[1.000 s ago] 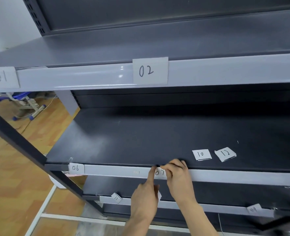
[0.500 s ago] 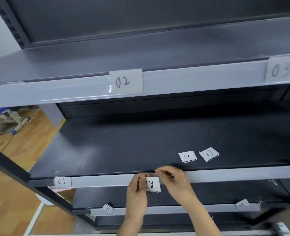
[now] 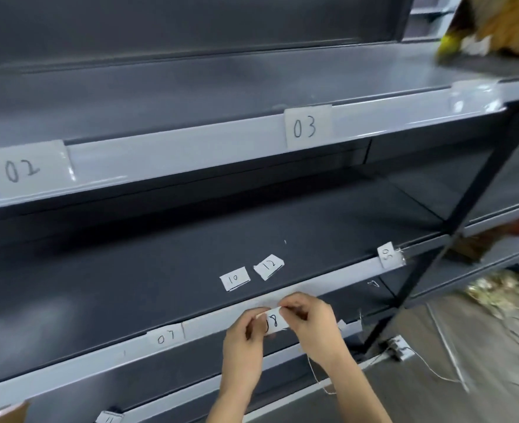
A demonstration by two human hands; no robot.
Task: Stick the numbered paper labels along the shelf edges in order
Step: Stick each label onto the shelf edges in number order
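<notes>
Both hands hold the 08 label [image 3: 275, 322] in front of the middle shelf edge [image 3: 209, 325], just right of the 07 label [image 3: 165, 337]. The left hand [image 3: 243, 340] pinches its left end and the right hand [image 3: 313, 322] pinches its upper right corner. The 10 label [image 3: 234, 278] and the 12 label [image 3: 269, 266] lie loose on the shelf behind.

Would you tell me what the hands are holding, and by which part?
The 08 label: the left hand pinches its left end, the right hand its upper right corner.
</notes>
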